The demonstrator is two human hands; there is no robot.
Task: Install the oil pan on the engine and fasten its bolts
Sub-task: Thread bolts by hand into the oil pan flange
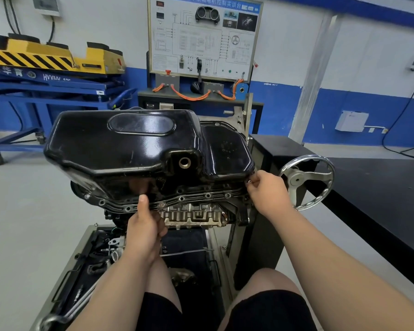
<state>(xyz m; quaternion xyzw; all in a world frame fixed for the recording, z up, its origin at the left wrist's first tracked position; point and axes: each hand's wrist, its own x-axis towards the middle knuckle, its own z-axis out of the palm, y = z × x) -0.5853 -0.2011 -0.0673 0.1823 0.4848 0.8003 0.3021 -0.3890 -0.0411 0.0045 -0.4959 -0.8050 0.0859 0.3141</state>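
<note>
We see the oil pan first: a broad pressed-metal shell in glossy black, with rounded shoulders, a shallow oval panel stamped into its upper face and a lower step at its right end. It lies bottom-up over the engine, covering it from the far edge to the near edge; we cannot tell whether it sits flush. A round, brass-coloured threaded drain hole opens in its near wall. Along the engine's near edge runs the pan's flat flange, wavy in outline and pierced by a row of small ringed bolt holes. Below the flange, the engine shows rough, ribbed grey cast metal.

Just beside the engine's right end stands a shiny metal handwheel, a round rim on three spokes.

The left hand grips the flange near the middle of the near edge: the thumb lies straight up against the flange face, and the other fingers are curled tight beneath it.

The right hand is at the engine's near right corner, its fingertips closed in a pinch on a small silvery bolt held at the end of the flange, where the pan's lower step comes down.
</note>
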